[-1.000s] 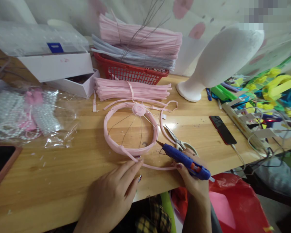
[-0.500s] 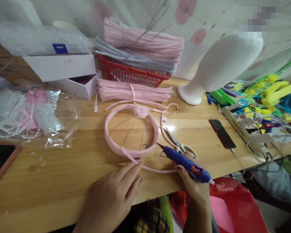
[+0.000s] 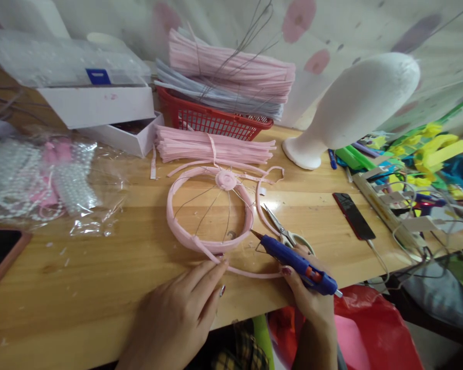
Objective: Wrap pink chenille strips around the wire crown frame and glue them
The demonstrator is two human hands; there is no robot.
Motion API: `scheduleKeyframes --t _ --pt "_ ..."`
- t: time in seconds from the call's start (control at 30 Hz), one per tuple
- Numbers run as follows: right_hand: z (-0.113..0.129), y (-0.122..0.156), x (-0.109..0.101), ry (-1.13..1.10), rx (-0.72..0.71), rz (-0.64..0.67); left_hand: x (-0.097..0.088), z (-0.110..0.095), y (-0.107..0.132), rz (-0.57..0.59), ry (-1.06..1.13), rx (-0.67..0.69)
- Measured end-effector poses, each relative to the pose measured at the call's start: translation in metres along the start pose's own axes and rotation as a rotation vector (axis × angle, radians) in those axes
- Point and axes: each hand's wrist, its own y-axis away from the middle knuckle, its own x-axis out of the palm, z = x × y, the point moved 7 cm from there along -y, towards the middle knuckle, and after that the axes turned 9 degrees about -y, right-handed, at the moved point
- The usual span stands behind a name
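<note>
A pink ribbon-wrapped wire ring [image 3: 185,234] with thin wire spokes and a small pink rosette lies on the wooden table [image 3: 100,267]. My left hand [image 3: 181,313] rests flat, fingers stretched, its fingertips pressing a loose pink ribbon strip [image 3: 250,272] at the ring's near edge. My right hand [image 3: 306,293] is wrapped round a blue glue gun [image 3: 293,259], whose nozzle points at the ring's right side. Scissors [image 3: 283,231] lie just behind the gun.
Behind the ring are a tied bundle of pink strips [image 3: 216,146] and a red basket [image 3: 212,121] stacked with more. A white foam head [image 3: 351,110] stands at right, a phone [image 3: 353,208] and cables near it. Bagged pearls [image 3: 42,180] and white boxes [image 3: 96,105] sit left.
Almost nothing differs; both hands keep their places and the view has shifted slightly.
</note>
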Motion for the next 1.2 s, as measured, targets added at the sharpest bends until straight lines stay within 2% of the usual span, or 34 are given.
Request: scheduleKeyframes --t 0.83,1.1,1.2 --pt "0.003 0.001 -0.005 0.027 -0.033 -0.038 0.000 0.002 0.000 -0.010 0.007 -0.002" --pt "0.008 -0.006 0.002 -0.019 -0.024 0.014 0.001 0.000 0.001 -0.022 0.012 0.006" --pt "0.004 -0.001 -0.001 -0.058 -0.003 -0.040 0.003 0.002 0.005 -0.003 -0.003 0.016"
